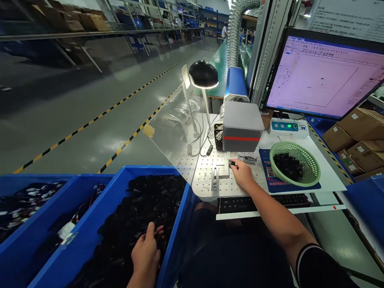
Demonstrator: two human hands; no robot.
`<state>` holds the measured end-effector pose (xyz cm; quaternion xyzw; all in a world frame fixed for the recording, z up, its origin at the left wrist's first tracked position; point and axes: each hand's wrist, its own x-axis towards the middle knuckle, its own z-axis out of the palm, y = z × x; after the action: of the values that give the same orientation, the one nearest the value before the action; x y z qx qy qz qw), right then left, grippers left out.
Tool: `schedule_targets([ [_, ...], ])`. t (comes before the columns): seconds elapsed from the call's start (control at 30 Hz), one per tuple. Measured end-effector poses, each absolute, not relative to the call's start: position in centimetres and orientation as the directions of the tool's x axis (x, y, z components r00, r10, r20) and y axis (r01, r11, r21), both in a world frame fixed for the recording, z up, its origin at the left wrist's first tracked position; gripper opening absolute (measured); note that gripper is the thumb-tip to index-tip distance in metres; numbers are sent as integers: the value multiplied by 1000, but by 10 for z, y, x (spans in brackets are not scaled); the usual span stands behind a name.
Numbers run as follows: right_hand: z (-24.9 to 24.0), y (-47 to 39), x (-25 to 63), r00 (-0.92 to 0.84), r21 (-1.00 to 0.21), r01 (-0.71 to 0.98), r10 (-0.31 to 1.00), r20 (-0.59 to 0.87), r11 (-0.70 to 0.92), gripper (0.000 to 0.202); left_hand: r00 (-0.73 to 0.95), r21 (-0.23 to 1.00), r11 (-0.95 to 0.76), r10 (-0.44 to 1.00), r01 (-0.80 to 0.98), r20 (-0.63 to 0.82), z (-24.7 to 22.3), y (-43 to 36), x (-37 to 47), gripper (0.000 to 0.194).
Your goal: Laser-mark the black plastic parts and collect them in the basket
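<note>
My right hand (242, 174) reaches over the perforated metal plate (201, 176), its thumb and fingers pinched on a small black part (232, 163) at the metal jig (222, 169). The part's exact kind is too small to make out. My left hand (145, 252) is low over a blue bin (177, 240) heaped with small black parts (150, 200). Its fingers are curled, and whatever lies in them is hidden against the dark pile. Above the plate, behind my right hand, hangs a grey machine head (243, 126) with a red stripe.
A green basket (312, 172) of black parts stands on a blue mat (271, 185) to the right. Behind it are a control box (288, 127) and a monitor (324, 76). A lit lamp (204, 75) and a clear sheet (171, 128) stand left; a keyboard (237, 205) lies below.
</note>
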<state>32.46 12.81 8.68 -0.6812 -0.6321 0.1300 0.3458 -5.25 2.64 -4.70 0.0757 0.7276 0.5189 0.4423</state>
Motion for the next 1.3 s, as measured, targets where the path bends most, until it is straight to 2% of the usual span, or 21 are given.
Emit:
schedule_targets([
  [0.1, 88, 135, 318, 167, -631, 773, 944, 286, 55, 26, -511, 784, 441, 596, -436, -619, -23, 25, -49, 28],
  [0.2, 92, 128, 322, 178, -643, 764, 941, 287, 51, 19, -447, 754, 493, 609, -434, -655, 0, 23, -44, 36],
  [0.3, 103, 111, 343, 215, -653, 752, 905, 367, 86, 20, -355, 720, 539, 631, -438, -689, 17, 20, -36, 33],
  [0.37, 116, 97, 366, 299, -645, 758, 828, 475, 96, 26, -248, 704, 564, 676, -432, -694, 26, 18, -29, 37],
  [0.47, 139, 79, 399, 456, -607, 794, 643, 616, 19, 34, -124, 741, 554, 763, -378, -634, 39, 13, -12, 47],
  [0.57, 157, 62, 402, 479, -578, 816, 556, 679, 4, 35, -43, 793, 530, 823, -301, -567, 52, 10, 8, 58],
  [0.67, 161, 41, 366, 328, -585, 794, 693, 642, 166, 25, 77, 829, 518, 854, -210, -514, 64, 7, 29, 60],
  [0.77, 153, 18, 312, -25, -636, 669, 866, 499, 385, 15, 205, 857, 502, 857, -118, -473, 72, 5, 45, 59],
  [0.87, 141, 0, 271, -337, -673, 533, 858, 387, 513, 21, 306, 862, 504, 830, -52, -467, 72, 3, 56, 60],
  [0.93, 133, -7, 256, -440, -687, 480, 827, 349, 545, 23, 337, 868, 496, 822, -25, -460, 72, 1, 63, 60],
  [1.07, 124, -13, 248, -464, -714, 459, 828, 315, 528, 13, 358, 887, 462, 830, -13, -427, 75, -3, 72, 59],
  [1.2, 121, -11, 249, -432, -735, 439, 838, 332, 517, 11, 386, 888, 459, 825, -30, -413, 83, -6, 75, 60],
  [1.3, 119, 8, 261, -311, -720, 475, 862, 401, 506, 12, 292, 880, 469, 854, -76, -430, 80, -1, 68, 65],
])
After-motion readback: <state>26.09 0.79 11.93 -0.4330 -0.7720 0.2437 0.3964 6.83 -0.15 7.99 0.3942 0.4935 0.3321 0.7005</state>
